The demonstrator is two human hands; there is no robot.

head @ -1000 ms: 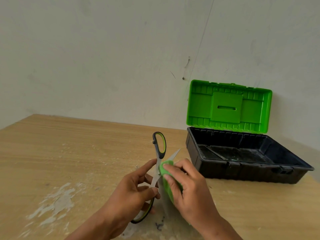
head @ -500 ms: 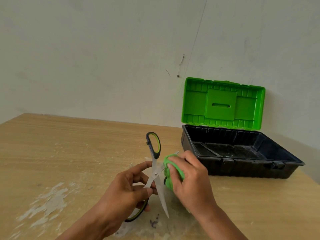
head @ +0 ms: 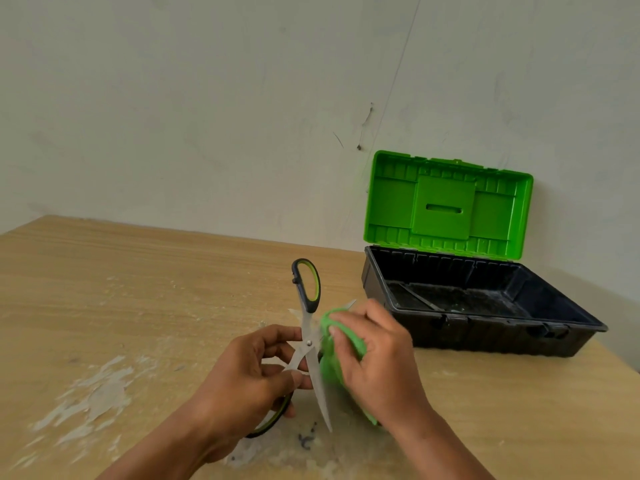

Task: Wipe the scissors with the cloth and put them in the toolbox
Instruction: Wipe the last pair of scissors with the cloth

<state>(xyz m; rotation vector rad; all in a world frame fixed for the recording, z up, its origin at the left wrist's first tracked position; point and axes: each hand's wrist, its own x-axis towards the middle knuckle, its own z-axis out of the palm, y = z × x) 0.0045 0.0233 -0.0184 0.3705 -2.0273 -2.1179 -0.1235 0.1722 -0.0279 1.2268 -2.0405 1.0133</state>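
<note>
Now the wiping step is on. To do it well, the right hand (head: 377,362) should slide the cloth (head: 328,374) along the flat of the blade, from the middle screw out to the tip, and never rub a finger over the sharp edge. The left hand (head: 242,372) should hold the scissors (head: 309,341) tight so they do not twist. The scissors are up in the air over the table (head: 138,289), spread wide open. The left hand pinches them near the middle screw, with its fingers curled round the metal. One handle sticks up above that hand and the other hangs down under the palm. The right hand is curled round the green cloth, and the cloth is wrapped on one blade, whose tip pokes out just above the fingers. The other blade is bare and points down between the two hands. The toolbox (head: 485,327) sits open on the right, apart from the scissors, so that part is not done yet.
</note>
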